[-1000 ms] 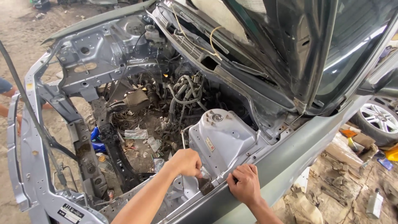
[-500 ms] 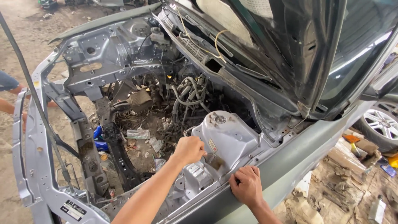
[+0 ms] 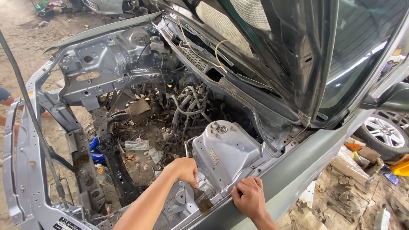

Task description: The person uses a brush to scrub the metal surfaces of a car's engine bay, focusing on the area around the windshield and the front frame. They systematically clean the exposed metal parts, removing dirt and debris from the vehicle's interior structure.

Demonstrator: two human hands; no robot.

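Observation:
I look into a stripped grey car engine bay [image 3: 128, 127] under a raised hood [image 3: 298, 51]. My left hand [image 3: 185, 169] is closed in a fist around the top of a flat rusty metal piece [image 3: 203, 202], which stands at the foot of the grey strut tower [image 3: 223, 153]. My right hand [image 3: 248, 196] rests with bent fingers on the fender rail [image 3: 272, 179], just right of that piece, and holds nothing.
Hoses and wiring [image 3: 187, 104] hang at the firewall. Dirt, a blue object [image 3: 94, 149] and scraps lie on the ground under the bay. A thin hood prop [image 3: 30, 115] crosses the left side. A wheel [image 3: 385, 132] and cardboard [image 3: 349, 166] lie to the right.
My left hand has dropped from the side of the strut tower down to the rusty piece by the rail. My right hand has stayed on the fender rail.

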